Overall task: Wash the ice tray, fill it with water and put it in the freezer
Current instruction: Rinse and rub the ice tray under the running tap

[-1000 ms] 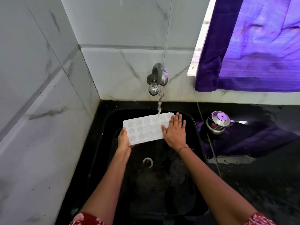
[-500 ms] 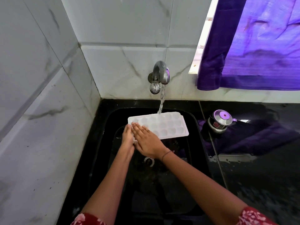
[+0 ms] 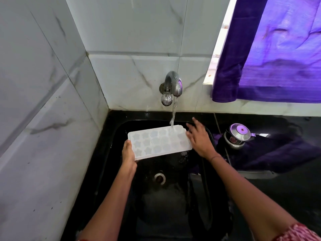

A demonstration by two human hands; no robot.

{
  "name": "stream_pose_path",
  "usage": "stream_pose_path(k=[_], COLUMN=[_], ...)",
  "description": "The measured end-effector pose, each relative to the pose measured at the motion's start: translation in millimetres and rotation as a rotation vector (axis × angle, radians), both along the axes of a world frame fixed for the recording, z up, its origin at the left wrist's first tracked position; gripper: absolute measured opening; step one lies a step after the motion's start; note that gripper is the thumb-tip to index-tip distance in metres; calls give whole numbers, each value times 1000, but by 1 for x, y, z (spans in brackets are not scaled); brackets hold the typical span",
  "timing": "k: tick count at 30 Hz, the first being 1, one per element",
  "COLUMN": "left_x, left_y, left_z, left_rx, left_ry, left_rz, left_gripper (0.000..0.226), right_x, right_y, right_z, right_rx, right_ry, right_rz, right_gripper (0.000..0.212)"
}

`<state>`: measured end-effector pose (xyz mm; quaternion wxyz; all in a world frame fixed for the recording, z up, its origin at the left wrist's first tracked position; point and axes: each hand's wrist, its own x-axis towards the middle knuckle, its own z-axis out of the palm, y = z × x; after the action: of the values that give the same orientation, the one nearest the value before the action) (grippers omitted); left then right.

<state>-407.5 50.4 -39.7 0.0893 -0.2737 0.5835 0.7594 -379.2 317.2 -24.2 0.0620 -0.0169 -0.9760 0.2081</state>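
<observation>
1. Wall tiles (image 3: 43,119) on the far left were glossy grey-white marble pattern, flat and hard.
2. Left hand (image 3: 128,154) gripped the near-left corner of the ice tray (image 3: 160,141), thumb on the top rim and fingers hidden underneath.
3. Tray was held over the black sink (image 3: 165,206), above the drain (image 3: 159,178) and close to level. It was white translucent plastic, rectangular with rounded corners, three rows of star-shaped and rounded cells.
4. Handling call:
   - thin moulded plastic, light when empty, likely to flex if twisted
   - wet, so the rim will be slippery
   - once filled it gets heavier and sloshes
   - best hold is both short ends by the flat rim, kept level; a one-corner grip risks sag and spill
5. Tap (image 3: 172,86) was chromed metal, curved spout, wall-mounted. Water stream (image 3: 173,117) landed on the tray's far-right cells.
6. Right hand (image 3: 199,139) was at the tray's right short end, fingers straight and spread, grasping nothing. Motion blur there, so I couldn't tell whether it was touching the edge.
7. Steel pot (image 3: 237,136) with a purple knob sat on the glossy black bench (image 3: 286,197) right of the sink, polished and round.
8. Purple curtain (image 3: 278,49) hung top right, soft creased fabric.
</observation>
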Motion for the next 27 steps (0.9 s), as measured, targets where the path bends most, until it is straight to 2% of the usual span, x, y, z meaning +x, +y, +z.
stream_pose_path(k=[2, 6, 9, 11, 16, 20, 23, 25, 27], left_x=[2, 7, 9, 9, 8, 3, 0, -3, -5], left_y=[0, 0, 1, 2, 2, 1, 1, 0, -2], left_z=[1, -2, -4, -5, -8, -6, -5, -3, 0], left_rx=[-5, -25, -13, -7, 3, 0, -23, -34, -39], left_ry=[4, 44, 56, 59, 65, 41, 39, 43, 48], left_rz=[-12, -37, -35, -28, -15, 5, -7, -3, 3], left_gripper=[33, 29, 31, 29, 30, 33, 30, 28, 29], right_x=[-31, -109, -148, -155, -161, -153, -148, -143, -132], right_y=[-9, -36, -52, -57, -52, -51, -48, -47, -43], right_z=[25, 68, 75, 75, 72, 63, 55, 52, 44], right_rx=[-279, -733, -824, -888, -1279, -1372, -1425, -1351, -1146], right_ry=[91, -149, -291, -288, -364, -353, -327, -311, -261], right_rz=[-131, -229, -184, -206, -202, -207, -175, -147, -155], right_gripper=[44, 40, 41, 29, 21, 13, 20, 27, 35])
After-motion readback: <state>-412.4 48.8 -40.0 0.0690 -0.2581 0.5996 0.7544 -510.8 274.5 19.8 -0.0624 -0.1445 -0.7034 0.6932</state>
